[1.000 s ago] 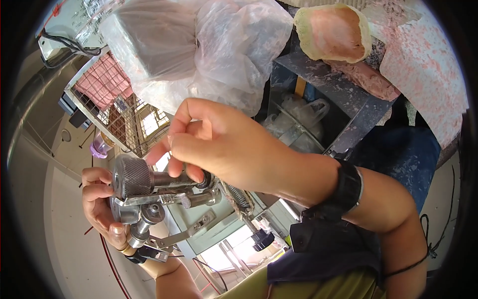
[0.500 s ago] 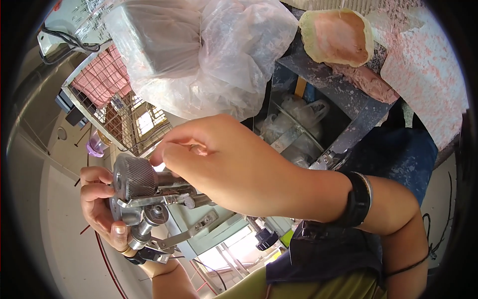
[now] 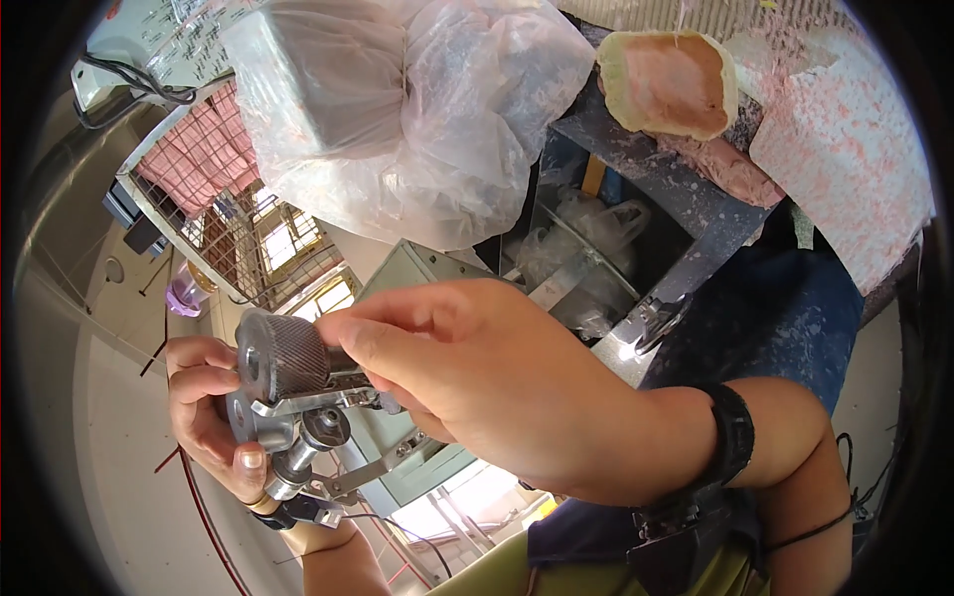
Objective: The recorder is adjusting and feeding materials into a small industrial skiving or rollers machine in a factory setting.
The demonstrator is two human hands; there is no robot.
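Background at left is a pale, plain surface (image 3: 129,477); knurled roller (image 3: 298,356) sits left of centre on a metal roller assembly (image 3: 323,427), between the two hands; left hand (image 3: 207,422) curls round and grips the assembly's outer end; right hand (image 3: 477,372) is bent at the roller's inner end, its grip hidden and not tellable; beyond stand a wire rack (image 3: 184,241) and a translucent plastic bag (image 3: 457,149).

At the left grip (image 3: 211,412), a metal roller (image 3: 298,355), rough with knurling, and a smooth, glossy metal bar (image 3: 308,400); beyond that grip, a wire basket (image 3: 177,236). Beyond the right grip (image 3: 467,363), a wrinkled, glossy plastic bag (image 3: 437,129).
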